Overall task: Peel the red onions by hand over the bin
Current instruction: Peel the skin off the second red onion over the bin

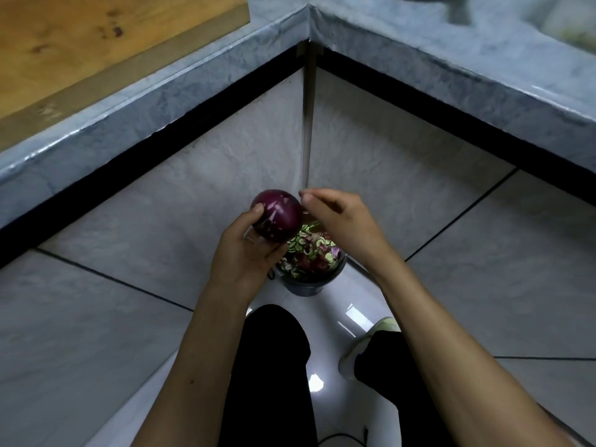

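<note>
My left hand (248, 253) grips a red onion (277, 216) from below and the left, holding it just above and left of the bin. The onion is dark purple and glossy, with pale scraps of skin stuck to it. My right hand (338, 221) sits against the onion's right side with its fingers curled and its thumb at the onion's top edge. It pinches a thin brownish strip of onion skin (312, 224) that shows under the hand. A small dark bin (308, 287) stands on the floor below, filled with green-white vegetable scraps and red peels.
Grey stone counters (419, 56) meet in a corner above the bin. A wooden cutting board (80, 43) lies on the left counter. My legs in black trousers and a light shoe (364, 346) stand on the glossy tiled floor close to the bin.
</note>
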Tool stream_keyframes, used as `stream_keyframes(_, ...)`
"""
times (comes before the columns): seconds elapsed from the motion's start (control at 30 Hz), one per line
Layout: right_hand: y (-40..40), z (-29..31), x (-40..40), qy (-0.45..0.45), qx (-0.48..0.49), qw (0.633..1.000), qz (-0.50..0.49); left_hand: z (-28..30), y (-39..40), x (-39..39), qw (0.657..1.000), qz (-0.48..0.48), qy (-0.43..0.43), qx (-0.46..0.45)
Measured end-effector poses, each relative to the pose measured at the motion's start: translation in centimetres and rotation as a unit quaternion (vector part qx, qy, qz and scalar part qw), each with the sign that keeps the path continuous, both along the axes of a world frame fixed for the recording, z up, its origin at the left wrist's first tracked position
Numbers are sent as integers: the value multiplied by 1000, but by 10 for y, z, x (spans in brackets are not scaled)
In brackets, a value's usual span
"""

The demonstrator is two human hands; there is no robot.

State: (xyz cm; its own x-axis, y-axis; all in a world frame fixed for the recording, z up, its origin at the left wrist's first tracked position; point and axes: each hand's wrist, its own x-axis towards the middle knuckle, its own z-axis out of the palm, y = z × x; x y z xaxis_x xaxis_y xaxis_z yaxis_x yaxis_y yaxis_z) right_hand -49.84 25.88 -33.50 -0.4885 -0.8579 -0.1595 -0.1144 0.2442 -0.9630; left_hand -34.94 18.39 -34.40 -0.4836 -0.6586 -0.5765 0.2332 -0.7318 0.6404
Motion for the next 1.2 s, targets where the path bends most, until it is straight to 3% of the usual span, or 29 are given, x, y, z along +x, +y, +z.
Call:
stream_keyframes(0.2,32,34,24,11,-62,997,-38,20,12,4,992,-46,42,-113)
stream_keyframes(0.43,44,57,36,56,-93,994,-32,44,22,16,974,-67,19,-214)
stream_keyframes(0.7,44,55,41,47,-93,994,-34,52,28,22,967,-50,-41,-245)
stream_keyframes(1.07,38,42,46,131,-87,986,-59,44,28,24,970,-28,-78,-230)
stream_keyframes(1.2,38,37,46,112,-88,988,-65,41,28,24,972,-15,-85,-220)
